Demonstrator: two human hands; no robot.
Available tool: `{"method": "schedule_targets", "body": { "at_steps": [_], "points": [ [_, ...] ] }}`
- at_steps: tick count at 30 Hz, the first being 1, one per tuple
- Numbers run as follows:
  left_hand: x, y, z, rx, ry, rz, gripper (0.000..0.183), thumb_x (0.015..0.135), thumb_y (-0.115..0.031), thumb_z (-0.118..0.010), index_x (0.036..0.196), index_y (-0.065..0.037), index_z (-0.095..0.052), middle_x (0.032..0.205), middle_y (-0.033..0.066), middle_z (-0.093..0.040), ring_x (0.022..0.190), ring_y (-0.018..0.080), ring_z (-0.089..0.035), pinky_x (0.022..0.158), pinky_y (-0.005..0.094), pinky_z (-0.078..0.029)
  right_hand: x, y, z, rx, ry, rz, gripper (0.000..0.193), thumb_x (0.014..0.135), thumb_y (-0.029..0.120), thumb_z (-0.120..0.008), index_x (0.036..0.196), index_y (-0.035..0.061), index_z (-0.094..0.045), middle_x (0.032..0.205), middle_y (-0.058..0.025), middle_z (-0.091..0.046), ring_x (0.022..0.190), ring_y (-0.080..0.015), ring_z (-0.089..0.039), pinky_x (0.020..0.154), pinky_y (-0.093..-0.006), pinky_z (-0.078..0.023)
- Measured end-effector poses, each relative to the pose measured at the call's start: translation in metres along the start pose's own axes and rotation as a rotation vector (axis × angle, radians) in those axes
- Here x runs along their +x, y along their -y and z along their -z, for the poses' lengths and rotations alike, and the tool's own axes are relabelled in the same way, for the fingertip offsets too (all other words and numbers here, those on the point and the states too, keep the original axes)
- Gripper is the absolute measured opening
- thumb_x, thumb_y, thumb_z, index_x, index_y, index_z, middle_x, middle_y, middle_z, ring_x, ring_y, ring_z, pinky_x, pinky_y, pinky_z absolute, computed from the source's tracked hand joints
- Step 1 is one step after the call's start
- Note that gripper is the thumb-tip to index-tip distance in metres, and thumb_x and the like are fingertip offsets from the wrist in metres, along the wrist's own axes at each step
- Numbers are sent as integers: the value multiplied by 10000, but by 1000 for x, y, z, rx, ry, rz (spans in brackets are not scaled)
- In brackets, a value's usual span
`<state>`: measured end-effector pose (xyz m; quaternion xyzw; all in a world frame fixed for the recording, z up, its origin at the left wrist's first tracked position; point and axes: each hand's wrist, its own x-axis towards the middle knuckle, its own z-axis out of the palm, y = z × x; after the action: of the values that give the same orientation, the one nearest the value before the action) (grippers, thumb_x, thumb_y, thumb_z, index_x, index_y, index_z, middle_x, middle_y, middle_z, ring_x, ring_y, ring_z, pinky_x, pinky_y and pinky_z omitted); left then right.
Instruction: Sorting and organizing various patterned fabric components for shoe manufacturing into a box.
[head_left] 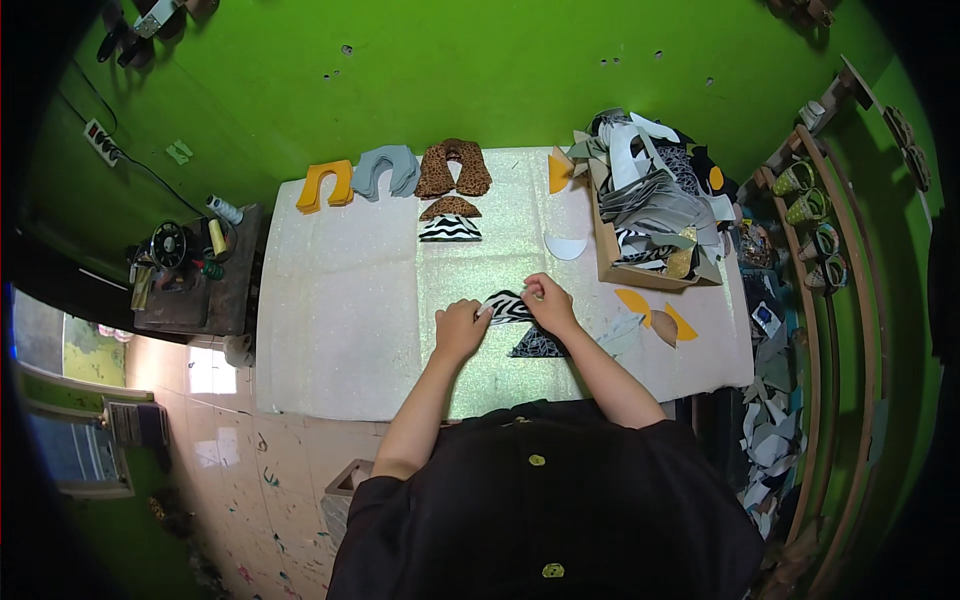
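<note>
Between my hands is a black-and-white zebra-striped piece (508,309) with a curved top edge. My left hand (460,327) is closed on its left end, the thumb lying along it. At its upper right edge, my right hand (548,302) pinches with the fingers bent together. Just below lies a black piece with thin white lines (537,345), partly hidden under my right forearm. Farther off, a leopard-print half-round piece (451,207) touches a stack of zebra-striped pieces (449,231).
Yellow (311,192), grey-blue (386,173) and leopard-print (432,178) U-shaped stacks line the table's back edge. A cardboard box (606,250) overflows with scraps at right. Yellow offcuts (631,303) and a white half-round piece (567,248) lie near it. A sewing machine (168,245) stands left.
</note>
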<state>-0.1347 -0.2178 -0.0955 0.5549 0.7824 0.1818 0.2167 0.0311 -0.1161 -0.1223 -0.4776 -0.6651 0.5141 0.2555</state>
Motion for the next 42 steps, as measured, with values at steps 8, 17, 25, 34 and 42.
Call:
{"method": "schedule_targets", "body": {
  "at_steps": [8, 17, 25, 34, 42],
  "points": [
    [-4, 3, -6, -9, -127, -123, 696, 663, -390, -738, 1215, -46, -490, 1138, 142, -539, 1109, 293, -461, 935, 415, -296, -34, -8, 37, -353, -271, 50, 469, 711, 242, -663, 1155, 170, -528, 1140, -61, -551, 1118, -240, -497, 937, -425, -281],
    [14, 4, -29, 16, -20, -290, 674, 661, -311, -764, 1239, -86, -501, 1206, 113, -495, 1160, 273, -420, 956, 413, -269, -99, -59, 118, -752, -311, -184, 664, 600, 80, -633, 1239, 197, -495, 1280, -50, -475, 1195, -299, -403, 938, -561, -239],
    [11, -3, -24, 0, -8, -279, 649, 672, -309, -755, 1234, -95, -511, 1202, 115, -499, 1174, 276, -406, 980, 401, -245, -82, -40, 167, -824, 85, 8, 704, 522, 169, -814, 1178, 154, -561, 1200, -61, -523, 1121, -292, -445, 968, -518, -258],
    [5, -16, 0, -119, -100, -267, 571, 700, -288, -732, 1197, -90, -535, 1191, 122, -498, 1168, 285, -401, 1001, 396, -237, -89, -43, 166, -849, -3, 113, 289, 573, 98, -761, 784, 134, -566, 936, -8, -578, 1031, -252, -479, 912, -476, -250],
    [2, -67, 29, -564, 140, -378, 468, 774, -292, -691, 1173, -85, -559, 1147, 120, -538, 1088, 305, -493, 955, 414, -364, -102, 63, 152, -668, -286, 579, 101, 607, 56, -651, 669, 135, -651, 955, -17, -581, 996, -252, -515, 935, -381, -275]
  ]
}}
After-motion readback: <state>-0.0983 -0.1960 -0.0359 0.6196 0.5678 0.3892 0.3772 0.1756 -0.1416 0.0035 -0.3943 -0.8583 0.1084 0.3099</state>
